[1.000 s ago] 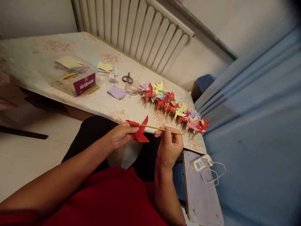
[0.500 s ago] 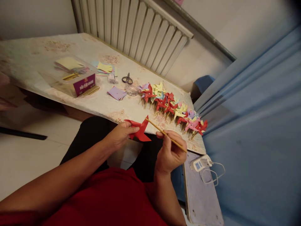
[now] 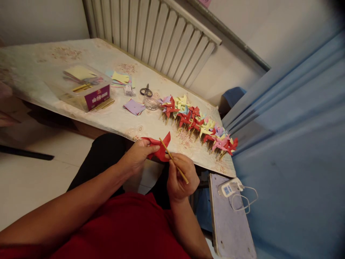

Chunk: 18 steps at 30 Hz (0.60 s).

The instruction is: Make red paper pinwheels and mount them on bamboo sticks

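Note:
My left hand [image 3: 140,154] pinches a red paper pinwheel [image 3: 161,153] near the table's front edge, above my lap. In my right hand [image 3: 183,176] is a thin wooden stick [image 3: 178,168], held slanting with its upper end over the middle of the red paper. Whether the stick's tip touches the paper I cannot tell. Beyond my hands, several finished pinwheels [image 3: 194,124] in red, yellow, pink and purple stand in rows on sticks.
On the table lie purple paper sheets [image 3: 134,107], black scissors [image 3: 146,90], a clear glass dish [image 3: 151,103] and a small box [image 3: 129,90]. A clear plastic box [image 3: 78,95] holds paper and sticks. Right of me, a power adapter [image 3: 231,187] rests on a stool [image 3: 231,219].
My right hand has moved left with the stick, bringing its upper end from the pinwheel's right tip toward its middle. My left hand has stayed almost still.

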Each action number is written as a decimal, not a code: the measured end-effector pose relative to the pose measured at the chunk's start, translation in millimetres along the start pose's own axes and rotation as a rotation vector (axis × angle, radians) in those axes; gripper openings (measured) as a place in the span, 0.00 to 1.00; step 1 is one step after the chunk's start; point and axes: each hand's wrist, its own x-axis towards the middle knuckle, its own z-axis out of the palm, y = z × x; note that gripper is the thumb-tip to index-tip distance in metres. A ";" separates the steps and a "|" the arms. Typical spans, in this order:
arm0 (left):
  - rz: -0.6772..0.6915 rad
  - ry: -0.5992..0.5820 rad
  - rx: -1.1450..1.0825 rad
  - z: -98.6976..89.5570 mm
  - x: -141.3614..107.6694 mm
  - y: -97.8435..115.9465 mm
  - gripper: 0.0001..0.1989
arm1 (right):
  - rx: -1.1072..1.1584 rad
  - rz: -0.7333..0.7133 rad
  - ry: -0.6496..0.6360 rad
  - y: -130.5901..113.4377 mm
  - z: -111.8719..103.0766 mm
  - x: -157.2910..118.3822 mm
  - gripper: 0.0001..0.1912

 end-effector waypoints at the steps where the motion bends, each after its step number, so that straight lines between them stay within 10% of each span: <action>1: 0.002 0.002 0.002 -0.4 0.1 -0.5 0.09 | -0.001 -0.011 -0.012 -0.3 0.3 -0.6 0.10; 18: -0.061 0.068 -0.065 1.8 -2.1 3.2 0.05 | -0.015 -0.092 0.030 -1.7 4.6 -7.5 0.12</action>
